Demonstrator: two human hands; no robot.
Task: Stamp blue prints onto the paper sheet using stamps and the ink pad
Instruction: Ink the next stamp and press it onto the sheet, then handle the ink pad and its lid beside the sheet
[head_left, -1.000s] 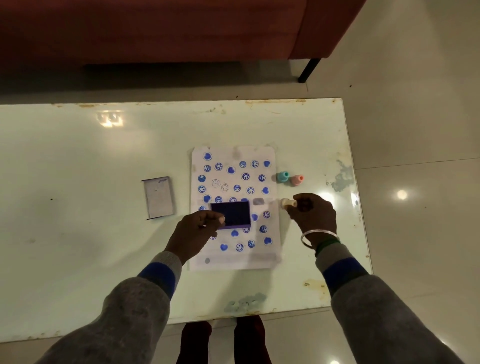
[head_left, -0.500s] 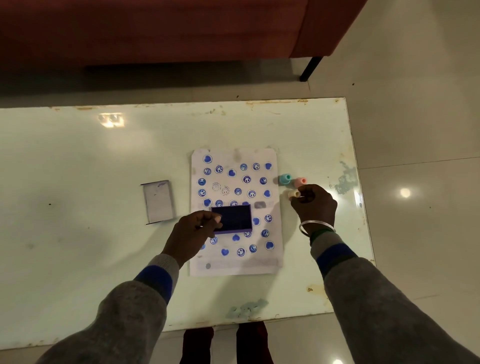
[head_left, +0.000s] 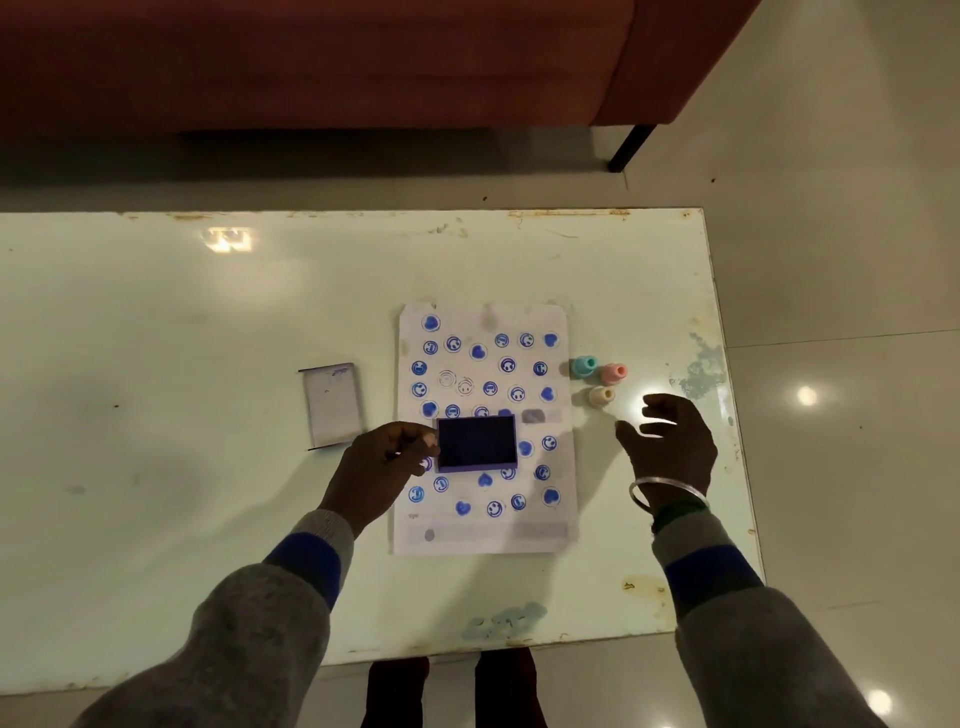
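The paper sheet (head_left: 467, 543) lies flat on the pale, glossy worktop (head_left: 208, 338), towards its right half, and is covered in rows of round blue prints, hearts and smiling faces, with two faint, nearly inkless rings near the upper middle. The dark blue ink pad (head_left: 477, 442) sits open on the sheet, over its middle part. The left hand (head_left: 382, 465) has its fingers curled, and thumb and fingertips pinch the pad's left edge. The pad's lid (head_left: 332, 404), a small pale rectangle, lies on the worktop to the left of the sheet, apart from it.

Three small stamps stand upright just beside the sheet's right edge: a teal stamp (head_left: 584, 366), a pink stamp (head_left: 614, 373) close to it on the right, and a cream stamp (head_left: 601, 396) nearer the person. The right hand (head_left: 670, 441), a bangle (head_left: 667, 491) on its wrist, is loosely spread and holds nothing; its fingers point towards the cream stamp without touching it. Both sleeves are grey with a blue band.
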